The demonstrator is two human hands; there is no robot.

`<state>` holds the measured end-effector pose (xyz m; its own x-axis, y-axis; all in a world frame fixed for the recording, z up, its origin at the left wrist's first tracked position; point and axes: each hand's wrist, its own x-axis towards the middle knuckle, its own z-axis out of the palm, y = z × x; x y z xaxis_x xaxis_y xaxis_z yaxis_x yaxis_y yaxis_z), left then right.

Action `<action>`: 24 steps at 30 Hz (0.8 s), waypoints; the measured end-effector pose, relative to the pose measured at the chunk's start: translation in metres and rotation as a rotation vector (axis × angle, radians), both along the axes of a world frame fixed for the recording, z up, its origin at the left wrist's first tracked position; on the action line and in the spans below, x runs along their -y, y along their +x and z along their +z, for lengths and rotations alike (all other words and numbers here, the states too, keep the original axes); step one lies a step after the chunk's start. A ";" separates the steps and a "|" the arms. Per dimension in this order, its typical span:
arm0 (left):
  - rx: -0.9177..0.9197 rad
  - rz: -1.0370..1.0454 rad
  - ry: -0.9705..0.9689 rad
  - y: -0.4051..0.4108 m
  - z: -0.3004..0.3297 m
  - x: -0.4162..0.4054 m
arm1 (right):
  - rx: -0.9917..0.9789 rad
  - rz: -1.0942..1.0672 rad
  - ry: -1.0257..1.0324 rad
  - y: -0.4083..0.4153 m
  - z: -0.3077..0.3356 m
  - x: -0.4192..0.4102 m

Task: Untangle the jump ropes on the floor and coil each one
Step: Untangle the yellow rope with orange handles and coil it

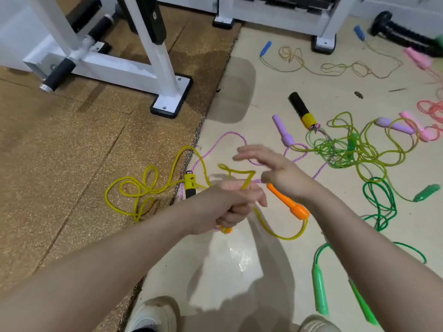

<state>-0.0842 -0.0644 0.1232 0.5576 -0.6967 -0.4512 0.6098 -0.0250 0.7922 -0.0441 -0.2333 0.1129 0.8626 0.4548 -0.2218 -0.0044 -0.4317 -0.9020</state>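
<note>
We judge we are mid-coil on the yellow rope with orange handles, just right of the white rack foot on the floor. Our left hand grips gathered loops; our right hand hovers, fingers spread, holding nothing. Next: catch the slack and wrap another loop. No writing is legible.
</note>
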 end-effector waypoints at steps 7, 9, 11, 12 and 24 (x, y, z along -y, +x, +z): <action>0.044 0.207 -0.352 0.006 -0.011 -0.021 | -0.253 -0.107 0.097 -0.016 -0.030 0.003; 0.083 0.287 -0.370 0.011 -0.011 -0.030 | -0.145 -0.327 0.070 -0.010 -0.032 0.007; 0.085 0.342 -0.346 0.018 -0.010 -0.037 | -0.114 -0.375 0.026 -0.007 -0.036 0.010; 0.079 0.367 -0.344 0.020 -0.010 -0.041 | -0.127 -0.362 0.018 -0.008 -0.037 0.009; 0.003 0.618 -0.344 0.035 -0.027 -0.071 | -0.230 -0.626 0.190 0.009 -0.043 -0.004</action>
